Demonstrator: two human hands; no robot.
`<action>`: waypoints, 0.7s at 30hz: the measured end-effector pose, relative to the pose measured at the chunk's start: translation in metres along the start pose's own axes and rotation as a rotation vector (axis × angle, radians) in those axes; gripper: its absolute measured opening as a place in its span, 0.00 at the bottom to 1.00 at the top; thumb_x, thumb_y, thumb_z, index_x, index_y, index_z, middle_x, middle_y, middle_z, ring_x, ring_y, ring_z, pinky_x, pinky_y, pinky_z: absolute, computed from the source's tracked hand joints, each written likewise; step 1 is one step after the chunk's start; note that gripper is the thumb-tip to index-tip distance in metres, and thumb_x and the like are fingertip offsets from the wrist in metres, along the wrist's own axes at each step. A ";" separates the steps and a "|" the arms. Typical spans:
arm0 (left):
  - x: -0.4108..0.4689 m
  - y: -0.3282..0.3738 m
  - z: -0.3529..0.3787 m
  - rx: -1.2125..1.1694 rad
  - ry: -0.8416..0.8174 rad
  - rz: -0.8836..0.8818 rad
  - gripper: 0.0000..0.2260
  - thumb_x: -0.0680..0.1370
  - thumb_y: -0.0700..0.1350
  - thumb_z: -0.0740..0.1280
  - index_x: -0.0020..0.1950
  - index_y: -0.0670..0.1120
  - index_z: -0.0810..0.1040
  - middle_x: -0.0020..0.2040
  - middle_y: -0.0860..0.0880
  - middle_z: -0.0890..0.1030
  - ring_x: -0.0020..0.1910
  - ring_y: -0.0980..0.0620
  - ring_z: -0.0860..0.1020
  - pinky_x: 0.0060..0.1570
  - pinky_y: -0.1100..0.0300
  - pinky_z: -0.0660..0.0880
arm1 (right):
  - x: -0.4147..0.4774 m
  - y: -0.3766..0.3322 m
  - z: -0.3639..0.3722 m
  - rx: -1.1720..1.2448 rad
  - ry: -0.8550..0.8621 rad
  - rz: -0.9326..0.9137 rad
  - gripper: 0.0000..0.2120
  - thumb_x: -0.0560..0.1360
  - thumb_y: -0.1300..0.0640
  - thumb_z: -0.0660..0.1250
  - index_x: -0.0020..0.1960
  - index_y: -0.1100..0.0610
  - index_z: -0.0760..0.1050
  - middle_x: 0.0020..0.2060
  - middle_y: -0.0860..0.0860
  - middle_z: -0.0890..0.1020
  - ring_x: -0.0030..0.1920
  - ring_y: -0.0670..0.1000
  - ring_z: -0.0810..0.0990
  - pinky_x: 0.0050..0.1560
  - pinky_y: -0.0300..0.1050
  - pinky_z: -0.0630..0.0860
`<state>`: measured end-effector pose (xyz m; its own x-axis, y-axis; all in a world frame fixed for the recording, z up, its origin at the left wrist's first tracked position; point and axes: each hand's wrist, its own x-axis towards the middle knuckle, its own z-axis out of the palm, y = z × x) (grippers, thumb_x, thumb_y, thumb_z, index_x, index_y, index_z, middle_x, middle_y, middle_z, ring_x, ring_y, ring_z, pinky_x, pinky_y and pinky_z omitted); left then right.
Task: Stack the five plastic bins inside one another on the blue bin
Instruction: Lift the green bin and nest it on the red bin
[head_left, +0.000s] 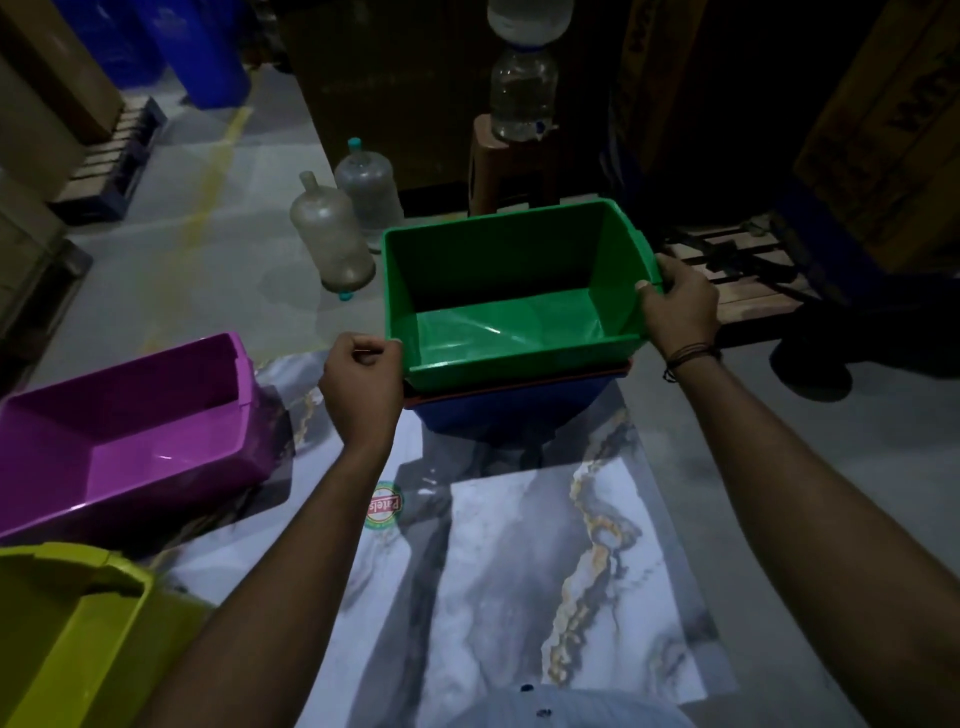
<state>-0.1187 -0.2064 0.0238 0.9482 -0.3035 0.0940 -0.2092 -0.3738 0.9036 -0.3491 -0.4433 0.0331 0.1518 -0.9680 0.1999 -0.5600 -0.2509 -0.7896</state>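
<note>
holding the green bin (511, 291) by both sides, over the stack at the far end of the marbled table (519, 571). sits partly nested, tilted, above a thin red rim (519, 396) and the blue bin (519, 415) at the bottom. could jam if pressed down crooked: near edge looks lower than the far one, so one corner may wedge against the red rim. might also shove the whole stack toward the far table edge, since the blue bin stands close to it and the floor with two big jugs (332, 234) lies just beyond.

still waiting at the left: purple bin (124, 431), lying tilted on the table, and yellow bin (67, 623) at the near corner, partly cut off. may slide off if bumped by an elbow on the way back.

left hand (363, 384) curled into a fist at the near left corner, pinching the rim; fingers hidden, so hold looks light and could slip. right hand (678, 306) wrapped over the right rim, thumb on top, clamped on it. uneven grip likely to tip the bin further.
</note>
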 end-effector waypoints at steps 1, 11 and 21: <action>0.000 -0.001 0.001 0.004 0.014 0.004 0.02 0.73 0.46 0.71 0.42 0.48 0.80 0.34 0.56 0.79 0.37 0.53 0.79 0.41 0.57 0.76 | 0.000 0.002 0.000 -0.027 -0.010 0.000 0.16 0.77 0.62 0.66 0.64 0.60 0.79 0.57 0.59 0.83 0.58 0.58 0.81 0.49 0.36 0.68; 0.006 -0.018 0.013 0.126 -0.035 0.047 0.04 0.73 0.45 0.70 0.41 0.45 0.80 0.36 0.51 0.82 0.39 0.49 0.80 0.40 0.59 0.71 | -0.006 0.034 0.029 -0.204 -0.174 0.070 0.17 0.76 0.62 0.63 0.63 0.64 0.77 0.55 0.65 0.82 0.56 0.64 0.80 0.56 0.53 0.78; 0.001 -0.040 0.016 0.278 -0.073 0.083 0.05 0.75 0.45 0.68 0.41 0.44 0.79 0.39 0.48 0.83 0.41 0.44 0.81 0.39 0.57 0.69 | -0.016 0.048 0.046 -0.445 -0.222 0.039 0.17 0.79 0.59 0.61 0.66 0.64 0.70 0.58 0.67 0.75 0.55 0.68 0.77 0.52 0.57 0.76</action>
<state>-0.1130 -0.2060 -0.0190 0.9078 -0.4010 0.1232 -0.3519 -0.5679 0.7441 -0.3413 -0.4396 -0.0349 0.2660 -0.9639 0.0087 -0.8548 -0.2401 -0.4600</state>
